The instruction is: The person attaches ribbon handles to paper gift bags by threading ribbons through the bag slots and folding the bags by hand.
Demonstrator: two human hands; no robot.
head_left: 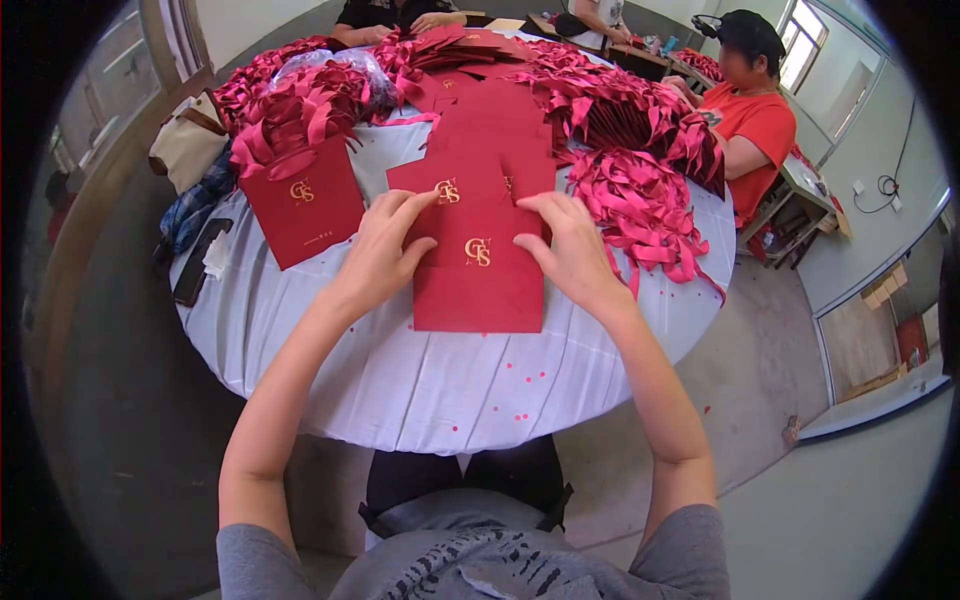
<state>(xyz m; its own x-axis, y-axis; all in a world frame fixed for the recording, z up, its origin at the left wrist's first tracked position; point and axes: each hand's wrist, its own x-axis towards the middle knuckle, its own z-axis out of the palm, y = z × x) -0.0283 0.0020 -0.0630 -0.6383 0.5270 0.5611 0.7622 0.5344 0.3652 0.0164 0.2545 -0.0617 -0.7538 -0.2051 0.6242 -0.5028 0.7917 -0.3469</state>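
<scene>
In front of me a flat red paper bag with a gold emblem lies over other red bags on the white-covered table. My left hand is at its upper left, thumb on the bag's face and fingertips just above. At the upper right my right hand mirrors this, fingers bent and thumb against the bag. Both hands appear to pinch the bag's sides; how far the fingers reach behind it is hidden. More overlapping red bags run back from it.
Another red bag with a ribbon handle lies left, beside ribbon-handled bags. Pink ribbons heap on the right. A dark phone and a cream bag sit at the left edge. A person in red sits at right.
</scene>
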